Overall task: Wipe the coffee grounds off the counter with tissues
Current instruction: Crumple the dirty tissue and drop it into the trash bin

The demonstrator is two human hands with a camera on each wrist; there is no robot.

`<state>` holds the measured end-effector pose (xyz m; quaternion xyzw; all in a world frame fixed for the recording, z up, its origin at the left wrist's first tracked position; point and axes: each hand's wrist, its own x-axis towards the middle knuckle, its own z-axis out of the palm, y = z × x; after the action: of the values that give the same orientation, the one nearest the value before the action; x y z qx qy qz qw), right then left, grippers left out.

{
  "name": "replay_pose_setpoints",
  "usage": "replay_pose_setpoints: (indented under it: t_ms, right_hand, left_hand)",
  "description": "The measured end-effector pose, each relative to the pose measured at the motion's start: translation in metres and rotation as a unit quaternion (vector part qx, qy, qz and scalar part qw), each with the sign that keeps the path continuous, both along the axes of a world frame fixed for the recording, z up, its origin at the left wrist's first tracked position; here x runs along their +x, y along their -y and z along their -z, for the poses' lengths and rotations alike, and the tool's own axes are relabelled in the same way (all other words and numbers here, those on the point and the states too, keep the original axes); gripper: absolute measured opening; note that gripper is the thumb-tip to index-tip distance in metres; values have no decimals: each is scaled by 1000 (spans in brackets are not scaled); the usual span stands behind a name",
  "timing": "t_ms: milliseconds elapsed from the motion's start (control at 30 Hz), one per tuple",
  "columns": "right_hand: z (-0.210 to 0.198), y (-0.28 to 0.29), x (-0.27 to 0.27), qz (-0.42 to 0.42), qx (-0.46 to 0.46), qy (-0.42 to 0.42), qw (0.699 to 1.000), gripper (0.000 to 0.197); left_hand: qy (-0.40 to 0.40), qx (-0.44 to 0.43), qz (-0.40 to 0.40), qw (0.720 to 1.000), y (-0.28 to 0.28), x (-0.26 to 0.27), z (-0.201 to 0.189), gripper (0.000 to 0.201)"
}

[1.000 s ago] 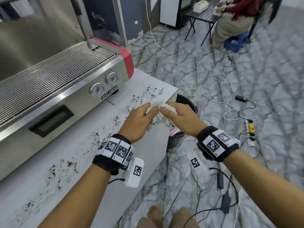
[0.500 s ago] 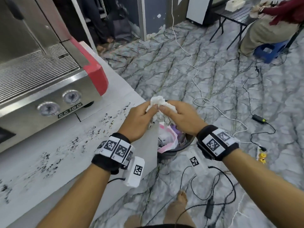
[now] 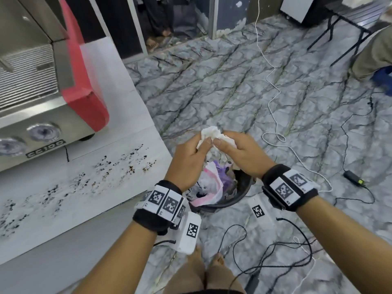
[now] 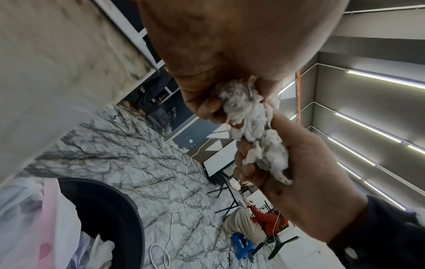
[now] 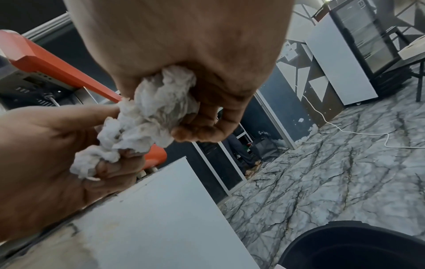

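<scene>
A crumpled white tissue wad is gripped by both hands at once, held in the air past the counter's end and over a black trash bin. My left hand pinches its left part, my right hand its right part. In the left wrist view the tissue wad looks grey-stained between the curled fingers. The right wrist view shows the tissue wad bunched between both fists. Dark coffee grounds lie scattered over the white counter to the left.
A steel espresso machine with a red side panel stands on the counter. The bin holds pink and white plastic bags. Black cables and a white cord trail over the marble floor. A seated person is at far right.
Both hands carried the tissue wad off the counter and to the right, over the trash bin. The view swung right with them.
</scene>
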<state>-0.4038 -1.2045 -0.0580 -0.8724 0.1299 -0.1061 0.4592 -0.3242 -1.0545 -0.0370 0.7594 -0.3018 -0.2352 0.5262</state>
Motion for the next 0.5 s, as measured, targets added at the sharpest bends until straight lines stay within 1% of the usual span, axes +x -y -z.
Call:
replay_pose_setpoints:
  t_ms: [167,233,300,400,500]
  right_hand:
    - [14,18,8,-11,8,-14,1000,40]
    - [20,25,14,-17,23,-16,999,40]
    - [28,34,20,-33,33,-10,999,44]
    - [42,49,29,-56,51,-5,997,57]
    - [53,64,36,-84,66,-11,994,58]
  left_hand:
    - [5,0,-28,1000,21,2,17,27]
    - [-3,6,-43,999,30,4,22,26]
    - [-13,16,-63,998,38,6,27,26]
    - [-25,32,-93,995,50,10,39,25]
    - [-41,52,-112,992,63,9,49,23]
